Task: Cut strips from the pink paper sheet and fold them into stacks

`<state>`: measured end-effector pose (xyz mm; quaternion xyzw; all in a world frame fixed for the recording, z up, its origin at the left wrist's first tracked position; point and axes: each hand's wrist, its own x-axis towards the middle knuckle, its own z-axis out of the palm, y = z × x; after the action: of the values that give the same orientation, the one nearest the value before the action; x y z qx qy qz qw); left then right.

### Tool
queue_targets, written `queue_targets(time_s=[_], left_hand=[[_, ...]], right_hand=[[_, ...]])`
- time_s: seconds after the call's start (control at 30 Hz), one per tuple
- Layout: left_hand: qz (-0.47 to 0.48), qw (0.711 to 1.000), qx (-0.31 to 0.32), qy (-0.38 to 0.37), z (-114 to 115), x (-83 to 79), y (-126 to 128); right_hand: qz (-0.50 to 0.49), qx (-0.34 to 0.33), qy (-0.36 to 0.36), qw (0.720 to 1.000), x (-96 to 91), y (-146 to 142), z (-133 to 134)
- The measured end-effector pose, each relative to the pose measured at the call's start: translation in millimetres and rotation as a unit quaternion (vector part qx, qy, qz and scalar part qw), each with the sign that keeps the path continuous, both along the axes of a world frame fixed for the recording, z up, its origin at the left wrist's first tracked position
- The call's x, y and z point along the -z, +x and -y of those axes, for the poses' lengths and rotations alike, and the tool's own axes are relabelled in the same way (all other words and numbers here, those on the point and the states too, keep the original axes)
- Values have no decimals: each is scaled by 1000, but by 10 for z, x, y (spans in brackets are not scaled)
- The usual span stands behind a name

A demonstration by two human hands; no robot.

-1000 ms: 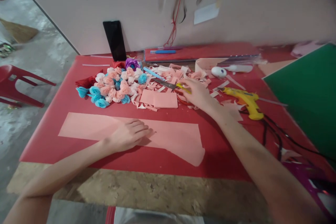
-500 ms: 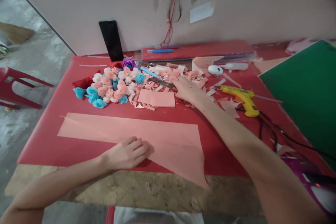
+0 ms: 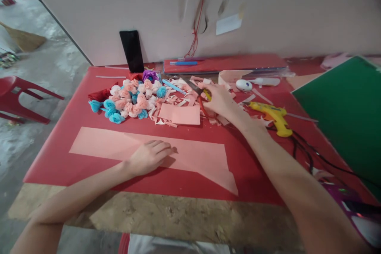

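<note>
A long pale pink paper strip (image 3: 202, 154) lies across the front of the red-covered table, its lower right corner flaring toward me. My left hand (image 3: 151, 155) rests on the strip's middle, palm down, fingers slightly bent, with nothing seen in them. Farther right, my right hand (image 3: 218, 101) grips scissors (image 3: 195, 87) with red and yellow handles, raised over paper scraps, blades pointing up and left. Just below them sits a small stack of cut pink paper pieces (image 3: 180, 114). Left of the scraps is a pile of pink, white and blue paper flowers (image 3: 127, 101).
A black phone (image 3: 131, 51) leans against the wall behind the flowers. At right lie a yellow glue gun (image 3: 275, 117) with its cord, a white bottle-like object (image 3: 264, 82) and a green board (image 3: 342, 119). Pens (image 3: 183, 63) rest on a red packet at the back.
My right hand has lifted the scissors from among the scraps. My left hand has shifted up on the strip, and the strip's lower right corner has moved back from the table edge.
</note>
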<state>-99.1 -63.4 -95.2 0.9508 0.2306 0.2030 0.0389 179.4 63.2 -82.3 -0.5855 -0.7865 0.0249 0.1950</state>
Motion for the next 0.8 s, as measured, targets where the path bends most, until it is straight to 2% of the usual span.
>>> queue_targets(time_s=[0.1,0.17,0.23,0.33,0.43,0.53,0.63,0.8], left_hand=[[-12,1000,5,-16,-66,43,11],[-15,1000,11,-18,-77,59,12],[-11,1000,16,-17,-74,70,11],[-3,1000,17,-14,-68,79,14],[1,1000,19,-14,-70,82,19],[2,1000,17,-15,-80,84,16],[-16,999,4,-28,-92,75,-10],[-42,997,-27,-60,-131,-9,-177]], right_hand=[[-51,15,20,998,-152,140,-7],[-138,29,35,989,-213,220,0],[-267,33,41,962,-228,269,9],[-440,22,38,897,-187,284,32],[-507,20,35,861,-129,268,76],[-512,37,27,858,-114,247,158],[-502,52,11,863,-176,216,300],[-459,33,-98,882,-395,203,674]])
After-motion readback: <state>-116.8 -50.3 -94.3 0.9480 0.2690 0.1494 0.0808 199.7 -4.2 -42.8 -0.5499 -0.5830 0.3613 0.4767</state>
